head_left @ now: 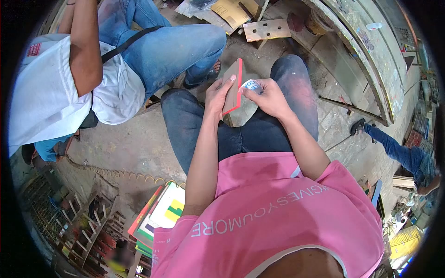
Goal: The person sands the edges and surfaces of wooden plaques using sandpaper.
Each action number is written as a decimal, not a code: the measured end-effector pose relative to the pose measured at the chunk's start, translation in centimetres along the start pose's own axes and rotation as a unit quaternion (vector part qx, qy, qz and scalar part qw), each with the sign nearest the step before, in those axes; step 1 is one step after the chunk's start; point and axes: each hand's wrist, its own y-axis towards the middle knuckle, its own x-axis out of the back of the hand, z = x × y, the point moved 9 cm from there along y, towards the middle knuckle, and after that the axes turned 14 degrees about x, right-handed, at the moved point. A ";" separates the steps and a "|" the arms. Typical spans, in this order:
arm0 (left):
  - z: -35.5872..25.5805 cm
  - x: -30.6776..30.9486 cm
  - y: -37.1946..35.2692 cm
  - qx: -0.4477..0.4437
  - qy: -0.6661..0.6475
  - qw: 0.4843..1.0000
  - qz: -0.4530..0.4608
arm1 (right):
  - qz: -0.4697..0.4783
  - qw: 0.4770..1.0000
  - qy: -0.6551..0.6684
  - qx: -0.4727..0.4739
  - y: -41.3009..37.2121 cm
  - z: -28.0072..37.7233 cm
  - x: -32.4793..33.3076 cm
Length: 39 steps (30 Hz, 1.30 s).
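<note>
My left hand is closed around a flat wooden board with red-painted edges, held up on its side above my lap. The thumb lies on the board's face. In my right hand is a folded piece of sandpaper, white with blue lettering on its back. The fingers pinch it against or right beside the board's red edge; exact contact is hard to see. Below the board, a greyish flat-sided block sits between my thighs, partly hidden by the board and hands.
A seated person in jeans is close on the left. A stack of coloured boards lies beside me, near a coiled hose. Ahead are a board with holes and a large curved frame. Another person's leg shows at right.
</note>
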 end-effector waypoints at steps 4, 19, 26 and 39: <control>-0.3 -0.1 -0.5 -0.016 -0.006 1.000 -0.019 | 0.056 0.998 -0.019 0.010 -0.2 0.2 -0.9; -0.2 0.1 0.0 -0.001 -0.045 0.999 0.000 | -0.037 0.986 0.161 -0.029 0.5 -1.0 -0.6; 1.3 1.0 2.0 -0.014 0.044 0.999 -0.024 | -0.001 0.965 0.208 -0.158 -0.4 -1.8 -0.9; 1.5 -2.8 0.3 -0.107 0.291 0.944 0.108 | -0.233 0.823 0.494 -0.155 -0.1 -6.7 4.1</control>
